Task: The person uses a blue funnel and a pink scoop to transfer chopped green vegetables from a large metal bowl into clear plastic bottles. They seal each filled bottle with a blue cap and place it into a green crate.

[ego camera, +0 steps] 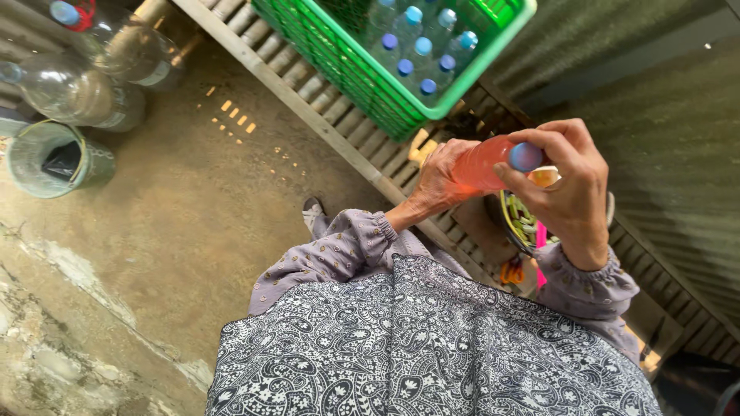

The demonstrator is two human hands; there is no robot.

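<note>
Beyond the fingers stands a green plastic lattice crate (401, 92) of blue-capped bottles, while the left hand (439, 181) wraps the orange-pink plastic bottle (482, 163) and the right hand (566, 181) fingers close around its blue cap (526, 156).

open air above the green crate (462, 73); its walls and packed bottles (420, 46) block sideways entry.

— How many bottles were in the green crate (462, 73)?
— I counted about nine blue caps (414, 15) showing there.
— And in your hands?
— One orange bottle (482, 163), one blue cap on it.
— Anything on the floor?
— Three large clear bottles (73, 92) and one bucket (54, 158).
</note>
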